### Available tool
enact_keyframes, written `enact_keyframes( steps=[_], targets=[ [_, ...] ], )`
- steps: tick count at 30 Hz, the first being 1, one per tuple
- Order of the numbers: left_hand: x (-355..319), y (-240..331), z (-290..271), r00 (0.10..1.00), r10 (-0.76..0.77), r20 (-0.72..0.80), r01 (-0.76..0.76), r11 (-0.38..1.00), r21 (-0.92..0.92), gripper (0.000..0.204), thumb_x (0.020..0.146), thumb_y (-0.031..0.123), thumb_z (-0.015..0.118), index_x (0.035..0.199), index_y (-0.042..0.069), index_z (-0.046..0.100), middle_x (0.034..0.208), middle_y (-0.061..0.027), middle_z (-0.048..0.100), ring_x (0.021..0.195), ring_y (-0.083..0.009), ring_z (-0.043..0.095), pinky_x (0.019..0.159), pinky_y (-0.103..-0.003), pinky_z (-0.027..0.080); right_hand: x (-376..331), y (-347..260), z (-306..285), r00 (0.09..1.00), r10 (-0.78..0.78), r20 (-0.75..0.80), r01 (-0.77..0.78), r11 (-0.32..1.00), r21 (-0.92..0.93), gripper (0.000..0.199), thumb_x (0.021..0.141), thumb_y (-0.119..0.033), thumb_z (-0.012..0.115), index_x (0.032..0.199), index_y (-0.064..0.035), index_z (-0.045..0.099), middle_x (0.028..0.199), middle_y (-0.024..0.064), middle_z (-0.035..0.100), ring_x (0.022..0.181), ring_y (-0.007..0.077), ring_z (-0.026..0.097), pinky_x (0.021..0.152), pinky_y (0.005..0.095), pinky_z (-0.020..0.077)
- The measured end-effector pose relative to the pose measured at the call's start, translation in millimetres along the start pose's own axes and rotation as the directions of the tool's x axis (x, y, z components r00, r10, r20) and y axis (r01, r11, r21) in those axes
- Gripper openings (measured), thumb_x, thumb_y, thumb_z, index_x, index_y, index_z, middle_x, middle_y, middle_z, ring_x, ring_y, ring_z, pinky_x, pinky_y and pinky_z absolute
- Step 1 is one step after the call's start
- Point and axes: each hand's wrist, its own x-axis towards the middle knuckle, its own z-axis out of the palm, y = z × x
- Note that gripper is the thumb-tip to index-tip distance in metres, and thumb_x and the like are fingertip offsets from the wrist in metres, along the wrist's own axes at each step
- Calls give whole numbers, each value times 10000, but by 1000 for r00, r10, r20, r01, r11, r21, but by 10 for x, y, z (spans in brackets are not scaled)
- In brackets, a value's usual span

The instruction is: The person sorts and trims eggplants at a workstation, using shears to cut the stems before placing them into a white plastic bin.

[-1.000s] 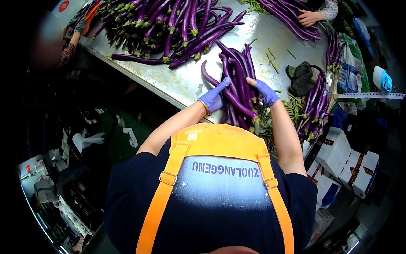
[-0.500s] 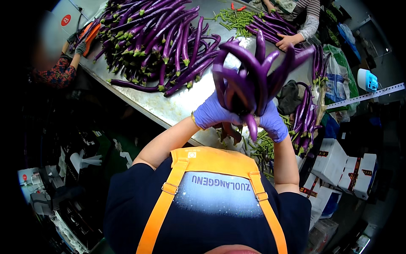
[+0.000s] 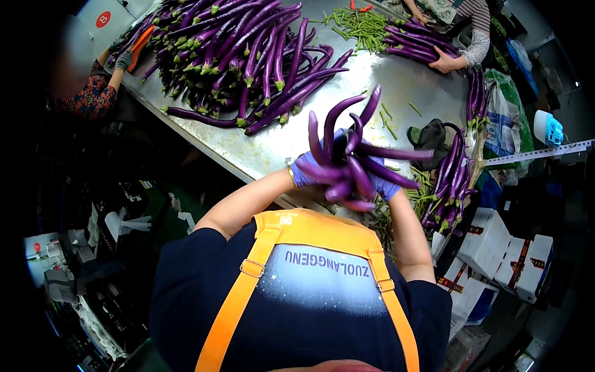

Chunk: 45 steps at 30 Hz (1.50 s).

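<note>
A bunch of long purple eggplants (image 3: 356,162) stands on end between my hands, its curved tips fanning out toward me. Purple gloves cover both hands. My left hand (image 3: 302,172) wraps the bunch from the left, and my right hand (image 3: 387,186) grips it from the right; the eggplants hide most of the fingers and the bunch's lower ends. Beyond, at the left, a large heap of eggplants (image 3: 229,62) with green stem caps covers the metal table (image 3: 226,144). Beside my right hand lie loose green beans (image 3: 418,197).
Another eggplant stack (image 3: 453,180) and a dark cloth (image 3: 434,139) lie to the right. Green beans (image 3: 353,31) are heaped at the back. A co-worker's hand (image 3: 447,61) rests on eggplants at far right; another person's gloved hand (image 3: 124,61) is far left. White cartons (image 3: 486,242) stand right.
My hands have brought the eggplant bunch upright, with its tips swung nearer me and spread out. The co-worker's hand at the far right has shifted slightly along its eggplants.
</note>
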Motion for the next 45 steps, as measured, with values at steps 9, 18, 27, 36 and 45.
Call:
enact_keyframes(
  steps=[9, 18, 27, 36, 45],
  targets=[
    [363, 352, -306, 890, -453, -55, 144, 393, -908, 974, 802, 184, 894, 1550, 18, 295, 1350, -108, 592, 1232, -201, 594, 1049, -342, 511, 26, -78, -76, 981, 185, 64, -184, 757, 627, 772, 912, -603, 701, 1411, -34, 547, 1198, 123, 679, 993, 213, 657, 860, 337, 540],
    [61, -766, 42, 861, -509, 1, 226, 381, -897, 764, 856, 143, 780, 1518, 28, 417, 1319, -78, 606, 1206, -204, 595, 1066, -345, 487, 140, 1054, 56, 923, 256, -288, -242, 967, 84, 692, 950, -356, 729, 1447, 23, 432, 1291, 224, 640, 1133, 275, 626, 1004, 388, 488],
    [-249, -713, -124, 864, -478, 157, 116, -115, -987, 762, 824, 17, 614, 1556, 68, 409, 1405, -86, 571, 1242, -201, 581, 1097, -340, 460, 32, 821, 160, 911, 226, -345, -130, 951, 280, 730, 956, -119, 673, 1574, -25, 297, 1410, 184, 557, 1238, 259, 572, 1073, 370, 461],
    [-437, -1051, 59, 887, -414, 203, -35, -500, -866, 571, 878, 68, 566, 1446, 19, 521, 947, -8, 606, 776, -106, 595, 710, -243, 525, -17, 953, 116, 895, 198, -401, -117, 969, 218, 774, 965, -141, 704, 1578, 26, 262, 1287, 184, 625, 1141, 238, 625, 984, 331, 517],
    [-192, -611, -15, 749, -650, 128, -174, -381, -908, 439, 964, 139, 571, 1392, 44, 597, 1135, -86, 705, 970, -223, 687, 917, -380, 578, -44, -161, 733, 967, 8, -254, -68, 971, -230, 618, 854, -377, 804, 1360, -72, 622, 1059, 167, 705, 945, 314, 707, 874, 386, 548]
  ],
)
